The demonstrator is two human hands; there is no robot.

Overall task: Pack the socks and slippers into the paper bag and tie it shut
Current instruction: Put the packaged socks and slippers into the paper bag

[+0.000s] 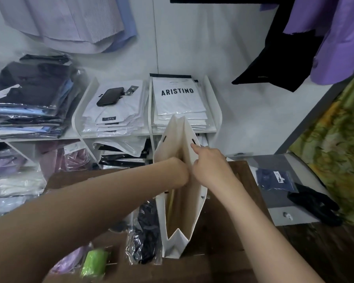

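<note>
A white paper bag (pixel 164 219) stands upright and open on the brown table (pixel 219 237). My left hand (pixel 179 172) reaches down into the bag's mouth, and its fingers are hidden inside. My right hand (pixel 211 166) pinches the bag's right wall near the rim, with the index finger stretched toward a dark slot hole (pixel 193 141). A dark item in clear plastic wrap (pixel 147 231) lies against the bag's left side. On the right lie a navy packet in a clear sleeve (pixel 274 178) and a black fabric item (pixel 315 203).
White shelves behind the table hold stacks of bagged shirts (pixel 178 103), with a black phone (pixel 110 96) on one stack. A green roll (pixel 94 262) sits at the near left. Garments hang above, and a patterned green cloth (pixel 339 144) is at the right.
</note>
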